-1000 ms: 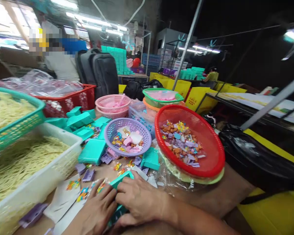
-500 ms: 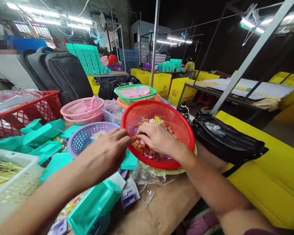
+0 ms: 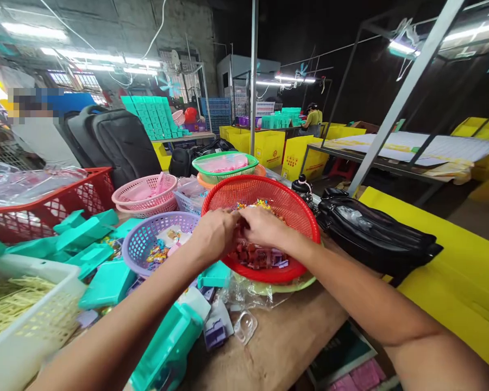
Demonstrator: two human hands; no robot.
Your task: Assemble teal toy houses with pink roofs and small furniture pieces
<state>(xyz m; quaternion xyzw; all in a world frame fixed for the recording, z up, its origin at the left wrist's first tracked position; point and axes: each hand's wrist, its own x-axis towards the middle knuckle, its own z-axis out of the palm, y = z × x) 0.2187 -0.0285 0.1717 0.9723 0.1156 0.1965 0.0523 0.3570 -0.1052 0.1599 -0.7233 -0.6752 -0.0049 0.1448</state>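
Cluttered table (image 3: 285,336): purple basket (image 3: 146,244) beside red basket (image 3: 277,195), hands perhaps touching.

Two hands meet over the far middle: the left hand (image 3: 214,234) and the right hand (image 3: 264,227). There are five round baskets: one red basket (image 3: 293,209), one purple basket (image 3: 140,244), two pink baskets (image 3: 144,196) stacked together, and one green basket (image 3: 224,175) far back. One red crate (image 3: 65,201) sits far left, and one white crate (image 3: 28,331) near left. Loose teal boxes (image 3: 106,282) lie on the left, maybe seven; they overlap, so the count is unsure. One black bag (image 3: 375,239) lies on the right.
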